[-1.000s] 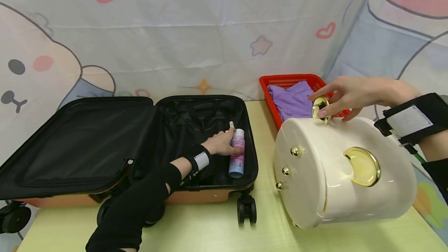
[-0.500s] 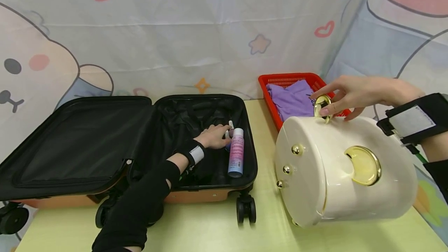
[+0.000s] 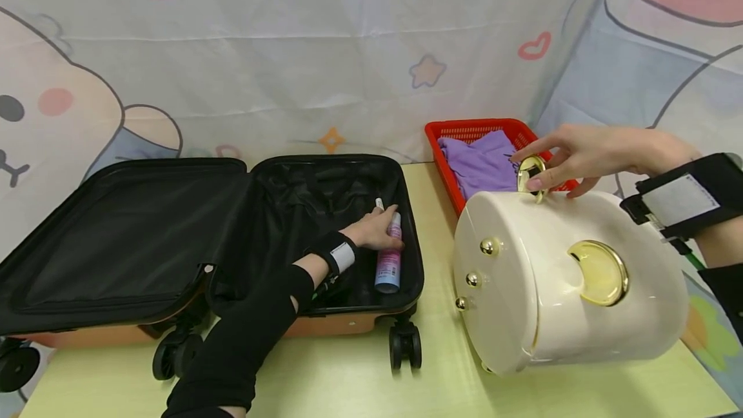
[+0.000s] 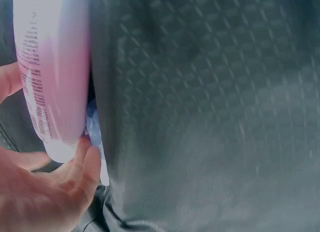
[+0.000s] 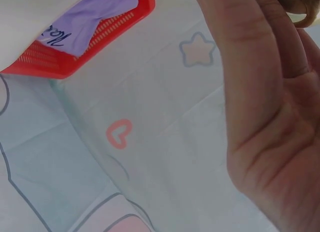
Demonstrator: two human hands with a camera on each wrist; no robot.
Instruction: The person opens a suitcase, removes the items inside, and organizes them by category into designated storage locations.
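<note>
In the head view, my left hand (image 3: 371, 231) reaches into the right half of an open black-lined suitcase (image 3: 133, 231). It holds a pink-and-blue bottle (image 3: 387, 273) that lies along that half's right side. The left wrist view has the thumb on one side of the bottle (image 4: 55, 71) and fingers at its white-capped end. A small blue item (image 4: 93, 124) is partly hidden beside it. On the right, my right hand (image 3: 586, 153) pinches the gold handle (image 3: 524, 176) on top of a glossy cream drum-shaped case (image 3: 580, 224). The right wrist view shows mostly that hand's fingers.
Behind the cream case sits a red basket (image 3: 444, 163) with purple cloth (image 3: 482, 163) in it. Suitcase wheels (image 3: 404, 344) stick out over the pale yellow table (image 3: 325, 379). A printed curtain (image 3: 278, 63) hangs at the back.
My left hand shifted left off the bottle half a second ago, then came back right onto it. The right hand has stayed on the gold handle.
</note>
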